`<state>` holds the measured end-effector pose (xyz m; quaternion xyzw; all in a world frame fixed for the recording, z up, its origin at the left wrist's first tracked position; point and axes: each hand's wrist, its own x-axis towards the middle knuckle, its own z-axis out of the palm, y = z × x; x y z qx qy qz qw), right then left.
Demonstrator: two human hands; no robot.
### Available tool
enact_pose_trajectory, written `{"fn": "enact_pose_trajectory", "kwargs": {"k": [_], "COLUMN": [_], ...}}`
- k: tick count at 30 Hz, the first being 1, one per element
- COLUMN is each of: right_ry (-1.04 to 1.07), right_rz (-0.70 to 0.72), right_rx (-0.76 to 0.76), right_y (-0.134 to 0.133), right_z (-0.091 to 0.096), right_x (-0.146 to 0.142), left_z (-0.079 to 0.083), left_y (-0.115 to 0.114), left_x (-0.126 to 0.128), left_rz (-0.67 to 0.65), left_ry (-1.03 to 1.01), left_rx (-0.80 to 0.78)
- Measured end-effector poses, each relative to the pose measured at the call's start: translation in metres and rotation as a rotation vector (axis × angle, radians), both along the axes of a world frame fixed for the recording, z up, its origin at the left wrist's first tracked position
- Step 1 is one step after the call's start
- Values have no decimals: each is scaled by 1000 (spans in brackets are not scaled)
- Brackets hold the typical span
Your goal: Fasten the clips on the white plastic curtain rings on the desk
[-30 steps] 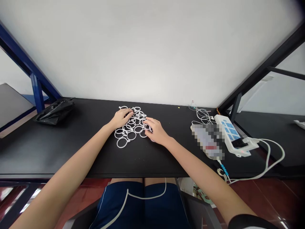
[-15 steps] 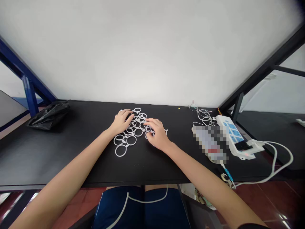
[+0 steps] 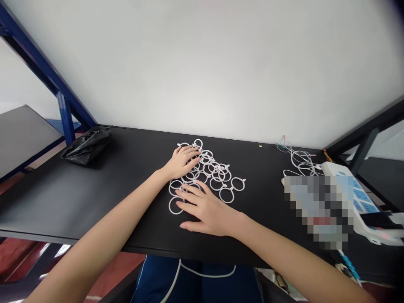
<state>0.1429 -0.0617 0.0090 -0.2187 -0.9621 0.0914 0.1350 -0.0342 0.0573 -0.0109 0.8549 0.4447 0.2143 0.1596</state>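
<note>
Several white rings [image 3: 227,195], each with a small knob-like tab, lie spread and overlapping on the black table [image 3: 132,168]; they look like plastic curtain rings. My left hand [image 3: 184,162] rests palm down over the upper left of the pile, fingers stretched out and covering some rings. Lower down, my right hand [image 3: 205,209] is spread flat, its fingertips over the rings at the pile's lower left, and its thumb apart on the near side. Neither hand is closed around a ring. What lies under the palms is hidden.
A crumpled black plastic bag [image 3: 88,147] lies at the far left. To the right are a blurred-out flat object [image 3: 315,210], a white power strip [image 3: 356,193] and tangled white cables [image 3: 303,162]. A pale wall [image 3: 202,75] rises behind the table.
My right hand has moved from the pile's right side to its lower left, fingers now spread. The rings on the right are uncovered. The view has turned slightly left.
</note>
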Motion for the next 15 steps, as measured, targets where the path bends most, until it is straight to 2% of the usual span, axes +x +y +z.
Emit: {"fn": "enact_pose_trajectory", "kwargs": {"k": [7,15], "right_ry": [230,279], "right_rz": [-145,-231], "right_rx": [-111,-110], "right_y": [10,25], "right_z": [-8,-6], "right_x": [10,23], "left_z": [0,7], "left_y": [-3,-10], "left_x": [-2,-3], "left_rz": [3,-77], "left_ry": [-36,-68], "left_rx": [80,89]}}
